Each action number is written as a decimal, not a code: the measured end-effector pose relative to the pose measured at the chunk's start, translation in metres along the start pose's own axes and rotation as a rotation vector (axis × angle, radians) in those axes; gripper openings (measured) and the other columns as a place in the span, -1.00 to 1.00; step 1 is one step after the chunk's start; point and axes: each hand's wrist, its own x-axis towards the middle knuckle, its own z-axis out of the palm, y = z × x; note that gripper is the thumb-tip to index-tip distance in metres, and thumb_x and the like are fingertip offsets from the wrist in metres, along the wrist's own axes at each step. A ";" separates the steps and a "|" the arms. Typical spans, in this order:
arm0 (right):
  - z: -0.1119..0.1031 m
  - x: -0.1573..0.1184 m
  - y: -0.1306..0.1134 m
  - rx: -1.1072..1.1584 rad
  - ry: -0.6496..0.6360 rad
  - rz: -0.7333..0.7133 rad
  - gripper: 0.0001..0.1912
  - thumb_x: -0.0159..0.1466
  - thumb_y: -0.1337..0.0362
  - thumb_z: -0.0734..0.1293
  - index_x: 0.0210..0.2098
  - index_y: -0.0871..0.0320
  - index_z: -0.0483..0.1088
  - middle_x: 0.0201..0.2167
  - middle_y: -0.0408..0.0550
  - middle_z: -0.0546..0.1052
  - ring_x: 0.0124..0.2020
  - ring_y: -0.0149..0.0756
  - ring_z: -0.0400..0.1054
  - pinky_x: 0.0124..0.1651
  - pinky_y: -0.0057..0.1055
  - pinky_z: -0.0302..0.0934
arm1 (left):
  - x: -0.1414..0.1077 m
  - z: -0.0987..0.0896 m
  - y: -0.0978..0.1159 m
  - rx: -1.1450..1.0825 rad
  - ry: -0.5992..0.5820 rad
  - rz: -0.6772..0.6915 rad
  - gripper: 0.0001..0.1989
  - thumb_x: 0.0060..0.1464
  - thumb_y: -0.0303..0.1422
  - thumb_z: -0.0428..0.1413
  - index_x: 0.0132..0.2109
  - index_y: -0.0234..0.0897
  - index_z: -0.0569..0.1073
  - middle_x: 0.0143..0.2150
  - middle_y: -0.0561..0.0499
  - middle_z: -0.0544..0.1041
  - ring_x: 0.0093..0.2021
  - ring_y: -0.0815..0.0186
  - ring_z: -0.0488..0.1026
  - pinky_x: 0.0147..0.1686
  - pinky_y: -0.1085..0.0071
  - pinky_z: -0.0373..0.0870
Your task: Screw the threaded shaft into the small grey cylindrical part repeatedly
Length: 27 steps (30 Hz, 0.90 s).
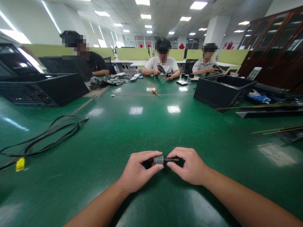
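Low in the centre of the view, my left hand [137, 168] grips a short grey metal cylinder [158, 160] between thumb and fingers. A thin dark shaft [172, 160] with a spiral or ridged surface sticks out of the cylinder's right end, lying level. My right hand [193, 165] is closed around this shaft, pinching it between thumb and forefinger. Cylinder and shaft look like one small motor-like part, but I cannot tell its exact kind. Both hands are close together just over the green tabletop [151, 132].
Looped black cable [54, 135] with a yellow tag [20, 164] lies left. Black computer cases stand left [44, 91] and right [220, 91]. An orange-handled screwdriver [155, 92] lies farther back. Across the table sit several people, two holding power drills [161, 69].
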 end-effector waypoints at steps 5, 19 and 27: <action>0.000 0.000 0.000 -0.005 0.003 -0.003 -0.92 0.23 0.36 0.39 -0.25 0.14 0.51 -0.36 -0.10 0.57 -0.34 -0.30 0.44 -0.23 -0.38 0.24 | -0.001 0.000 -0.001 0.001 -0.002 -0.001 -0.76 0.04 -0.32 0.31 -0.10 -0.18 0.62 -0.25 0.02 0.67 -0.29 0.27 0.60 -0.30 0.45 0.48; 0.000 0.000 0.000 -0.011 0.006 -0.003 -0.91 0.23 0.35 0.39 -0.25 0.14 0.51 -0.35 -0.09 0.58 -0.33 -0.29 0.46 -0.22 -0.37 0.26 | 0.000 -0.001 -0.001 0.009 0.005 -0.001 -0.75 0.04 -0.31 0.31 -0.09 -0.18 0.62 -0.23 0.01 0.68 -0.25 0.24 0.62 -0.24 0.42 0.52; -0.001 0.000 0.001 -0.020 0.012 -0.007 -0.91 0.23 0.36 0.40 -0.24 0.13 0.51 -0.34 -0.10 0.58 -0.31 -0.29 0.46 -0.21 -0.37 0.27 | 0.001 -0.002 0.000 0.019 0.011 -0.004 -0.76 0.04 -0.33 0.30 -0.09 -0.19 0.63 -0.20 -0.01 0.68 -0.21 0.21 0.63 -0.18 0.37 0.54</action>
